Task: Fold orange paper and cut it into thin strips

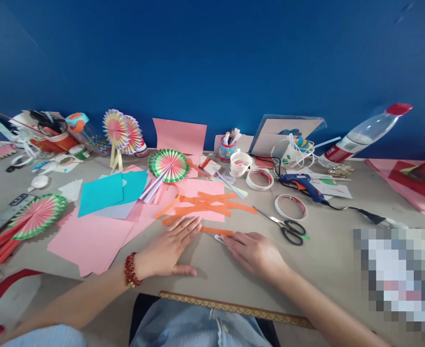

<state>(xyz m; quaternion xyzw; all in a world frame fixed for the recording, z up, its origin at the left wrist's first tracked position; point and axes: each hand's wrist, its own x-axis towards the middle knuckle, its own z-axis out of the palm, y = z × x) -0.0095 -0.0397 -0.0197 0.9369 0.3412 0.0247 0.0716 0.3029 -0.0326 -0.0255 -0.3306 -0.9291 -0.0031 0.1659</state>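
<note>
My left hand (pixel 174 246) lies flat, fingers stretched and thumb apart, its fingertips at the left end of an orange paper strip (pixel 216 232). At the strip's right end is my right hand (pixel 257 254), its fingers closed together. A slim white tool (pixel 219 238) pokes out from under those fingers, with a thin grey line running left from it below the strip; its kind is partly hidden. Just beyond both hands, several orange paper strips (pixel 201 205) lie crossed on pink paper (pixel 217 188). Black-handled scissors (pixel 294 231) rest to the right.
Pink sheets (pixel 89 241) and blue sheets (pixel 105 195) lie left. A folded paper fan (pixel 169 166) stands behind the strips. Tape rolls (pixel 291 208), a blue glue gun (pixel 304 185) with its cord, and a tilted bottle (pixel 366 137) are at right. The table's front edge (pixel 234 308) is close.
</note>
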